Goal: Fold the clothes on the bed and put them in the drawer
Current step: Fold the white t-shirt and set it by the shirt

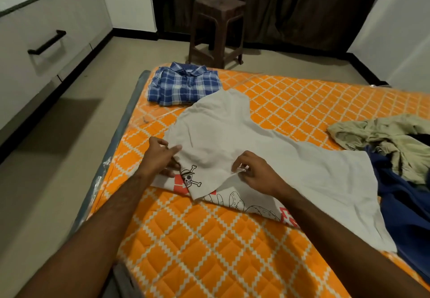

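A white T-shirt [244, 139] with a skull print lies spread across the orange quilted bed [204, 246], one part folded over. My left hand [160, 155] pinches the shirt's edge at its left side. My right hand [253, 172] pinches a fold of the same shirt near the middle. A folded blue plaid shirt [183, 86] sits at the bed's far left corner. At the left stands a white drawer unit [41, 48] with a black handle, pulled out from the wall.
A heap of unfolded clothes lies at the bed's right: a khaki garment [381, 137] over a dark blue one [404, 207]. A brown plastic stool [218, 30] stands on the floor beyond the bed, before dark curtains. Beige floor runs between bed and drawers.
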Action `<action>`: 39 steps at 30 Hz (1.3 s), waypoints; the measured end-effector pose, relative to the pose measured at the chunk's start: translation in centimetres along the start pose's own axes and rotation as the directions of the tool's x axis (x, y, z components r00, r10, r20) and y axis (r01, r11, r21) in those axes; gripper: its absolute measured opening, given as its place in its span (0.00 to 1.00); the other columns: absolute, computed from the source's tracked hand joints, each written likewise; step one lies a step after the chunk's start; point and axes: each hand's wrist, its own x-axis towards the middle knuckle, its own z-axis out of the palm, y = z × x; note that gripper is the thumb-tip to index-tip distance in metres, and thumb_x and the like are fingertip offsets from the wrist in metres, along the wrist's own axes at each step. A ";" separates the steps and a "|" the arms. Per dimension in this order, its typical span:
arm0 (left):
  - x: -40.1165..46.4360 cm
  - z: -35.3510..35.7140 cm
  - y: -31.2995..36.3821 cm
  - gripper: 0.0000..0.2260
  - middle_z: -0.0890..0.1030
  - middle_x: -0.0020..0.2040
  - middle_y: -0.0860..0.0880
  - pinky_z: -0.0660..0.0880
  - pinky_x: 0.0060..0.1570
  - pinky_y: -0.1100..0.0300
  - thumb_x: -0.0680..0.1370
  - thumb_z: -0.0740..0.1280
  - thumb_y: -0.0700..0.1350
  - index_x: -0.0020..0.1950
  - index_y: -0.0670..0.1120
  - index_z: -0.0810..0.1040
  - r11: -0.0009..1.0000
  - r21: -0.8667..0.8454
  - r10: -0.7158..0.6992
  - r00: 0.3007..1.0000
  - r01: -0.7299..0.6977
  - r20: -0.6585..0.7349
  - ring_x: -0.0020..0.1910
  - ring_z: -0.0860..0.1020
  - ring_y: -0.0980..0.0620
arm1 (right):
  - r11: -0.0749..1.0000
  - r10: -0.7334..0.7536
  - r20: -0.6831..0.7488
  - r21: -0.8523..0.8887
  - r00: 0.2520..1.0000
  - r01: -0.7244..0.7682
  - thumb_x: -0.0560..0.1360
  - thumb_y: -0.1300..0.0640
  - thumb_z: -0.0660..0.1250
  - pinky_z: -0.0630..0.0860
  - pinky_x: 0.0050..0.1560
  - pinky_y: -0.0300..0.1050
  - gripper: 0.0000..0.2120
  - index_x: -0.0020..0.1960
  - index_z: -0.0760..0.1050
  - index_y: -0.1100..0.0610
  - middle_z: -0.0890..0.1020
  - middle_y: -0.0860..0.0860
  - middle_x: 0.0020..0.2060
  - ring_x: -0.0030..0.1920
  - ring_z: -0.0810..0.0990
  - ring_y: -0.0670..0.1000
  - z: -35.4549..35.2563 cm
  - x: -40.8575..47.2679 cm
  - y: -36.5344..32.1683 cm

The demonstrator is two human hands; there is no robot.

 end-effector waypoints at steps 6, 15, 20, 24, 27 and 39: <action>0.6 0.4 -1.4 0.11 0.77 0.51 0.42 0.78 0.39 0.45 0.78 0.65 0.37 0.60 0.45 0.71 0.708 0.641 0.387 0.922 -0.297 -0.001 0.46 0.80 0.40 | 0.965 -0.025 0.015 -0.262 1.000 0.028 0.73 0.66 0.63 0.68 0.42 0.46 0.18 0.58 0.78 0.49 0.73 0.47 0.48 0.47 0.74 0.51 0.7 -1.4 1.1; 0.2 8.1 -3.0 0.26 0.63 0.79 0.48 0.61 0.70 0.38 0.82 0.53 0.60 0.78 0.53 0.64 -0.095 0.776 0.452 0.667 -0.624 0.592 0.76 0.65 0.43 | 0.925 0.240 -0.003 -0.304 0.971 -0.229 0.81 0.36 0.51 0.66 0.68 0.55 0.27 0.77 0.64 0.44 0.65 0.47 0.75 0.73 0.64 0.53 -3.9 -7.0 9.3; 3.5 11.5 0.6 0.27 0.72 0.71 0.50 0.70 0.57 0.48 0.79 0.41 0.63 0.65 0.54 0.72 0.033 0.780 0.388 0.728 -0.624 0.566 0.63 0.75 0.48 | 0.797 0.458 -0.098 -0.394 0.884 -0.457 0.80 0.32 0.46 0.56 0.74 0.57 0.30 0.80 0.56 0.41 0.56 0.46 0.80 0.79 0.55 0.53 -8.2 -10.8 17.5; 8.3 16.6 5.4 0.21 0.61 0.78 0.51 0.75 0.50 0.50 0.80 0.59 0.46 0.73 0.51 0.66 -0.117 0.788 0.323 0.728 -0.604 0.605 0.59 0.77 0.46 | 0.764 0.497 -0.224 -0.344 0.838 -0.545 0.83 0.46 0.56 0.62 0.68 0.59 0.23 0.77 0.61 0.45 0.60 0.51 0.78 0.73 0.62 0.58 -11.6 -10.5 22.6; 11.3 19.8 7.9 0.33 0.50 0.82 0.52 0.77 0.43 0.54 0.79 0.61 0.43 0.82 0.52 0.52 -0.370 0.716 0.235 0.686 -0.592 0.688 0.58 0.78 0.46 | 0.731 0.543 -0.240 -0.338 0.805 -0.593 0.79 0.53 0.62 0.61 0.64 0.58 0.25 0.75 0.62 0.47 0.67 0.52 0.72 0.69 0.64 0.59 -13.8 -9.0 25.1; 17.0 24.5 14.5 0.45 0.63 0.78 0.50 0.41 0.73 0.32 0.68 0.62 0.76 0.80 0.58 0.55 -0.920 0.211 -0.123 0.755 -0.330 0.644 0.77 0.59 0.48 | 0.868 0.481 -0.101 -0.085 0.871 -0.489 0.67 0.38 0.77 0.69 0.45 0.51 0.28 0.55 0.78 0.58 0.80 0.51 0.50 0.51 0.78 0.54 -18.0 -10.1 31.0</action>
